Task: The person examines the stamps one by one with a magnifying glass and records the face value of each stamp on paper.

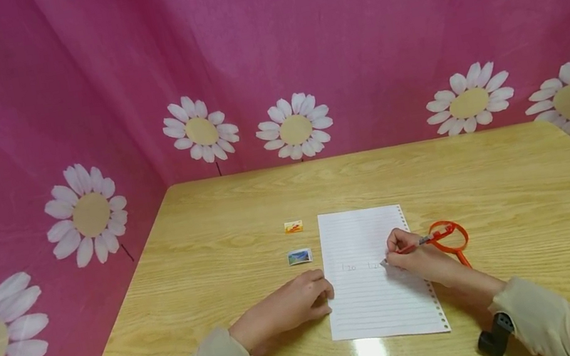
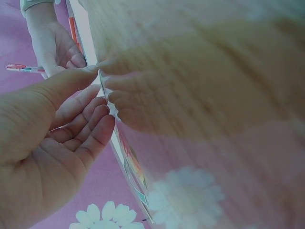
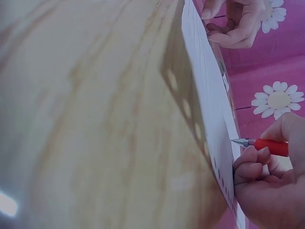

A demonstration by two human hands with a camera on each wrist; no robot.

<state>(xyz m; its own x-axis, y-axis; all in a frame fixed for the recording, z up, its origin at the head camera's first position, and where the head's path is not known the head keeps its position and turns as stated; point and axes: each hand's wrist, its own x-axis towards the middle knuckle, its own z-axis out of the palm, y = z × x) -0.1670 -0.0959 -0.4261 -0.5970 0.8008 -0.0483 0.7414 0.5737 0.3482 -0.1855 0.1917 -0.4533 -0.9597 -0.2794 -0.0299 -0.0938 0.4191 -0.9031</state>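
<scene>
Lined loose-leaf paper (image 1: 374, 312), punched with holes down its right side, lies on the table. My right hand (image 1: 425, 261) pinches a red gel pen (image 3: 271, 147) with its side resting on the sheet. The pen tip is down at the paper, at the end of a short line of handwriting (image 1: 349, 268) that reads like "1 20" and a second group. My left hand (image 1: 295, 300) rests at the sheet's left edge, fingers loosely bent and fingertips touching the margin.
Two small stamps, one yellow (image 1: 293, 227) and one blue (image 1: 299, 257), lie left of the paper. Beside my right forearm is a red-rimmed magnifying glass (image 1: 463, 260). A pink curtain (image 1: 351, 32) with daisies borders the wooden table (image 1: 207, 255).
</scene>
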